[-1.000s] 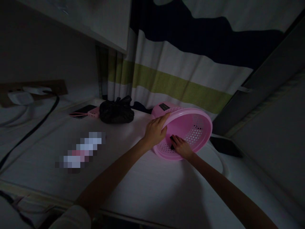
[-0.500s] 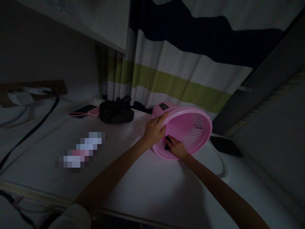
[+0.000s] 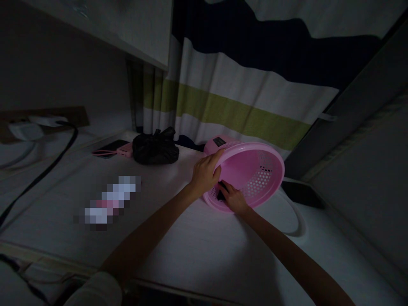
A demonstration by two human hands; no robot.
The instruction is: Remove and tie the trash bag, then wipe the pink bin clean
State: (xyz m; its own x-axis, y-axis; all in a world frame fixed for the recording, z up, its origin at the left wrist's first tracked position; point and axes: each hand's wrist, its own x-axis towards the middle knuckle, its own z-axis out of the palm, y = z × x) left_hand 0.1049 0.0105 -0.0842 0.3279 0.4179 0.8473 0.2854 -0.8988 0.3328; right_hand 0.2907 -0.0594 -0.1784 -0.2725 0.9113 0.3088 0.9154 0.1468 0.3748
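Observation:
A pink plastic basket (image 3: 242, 168) with rows of holes lies tilted on the white desktop, its mouth turned toward me. My left hand (image 3: 205, 173) grips its rim at the left, thumb on the inner side. Inside the mouth, near the lower left wall, my right hand (image 3: 233, 199) holds a small black object (image 3: 222, 192) against the basket. The dim light and my fingers hide what kind of thing it is.
Behind the basket hangs a striped curtain (image 3: 242, 106). To the left lie a black plastic bag (image 3: 155, 148), a pink power bank (image 3: 125, 149), a dark phone (image 3: 110, 148) and a blurred-out item (image 3: 110, 202). A dark flat object (image 3: 302, 194) is at the right. A black cable (image 3: 47, 170) runs from the wall socket.
My right hand has shifted slightly left along the inside of the basket with the black object. My left hand stays on the rim, and the basket has barely moved.

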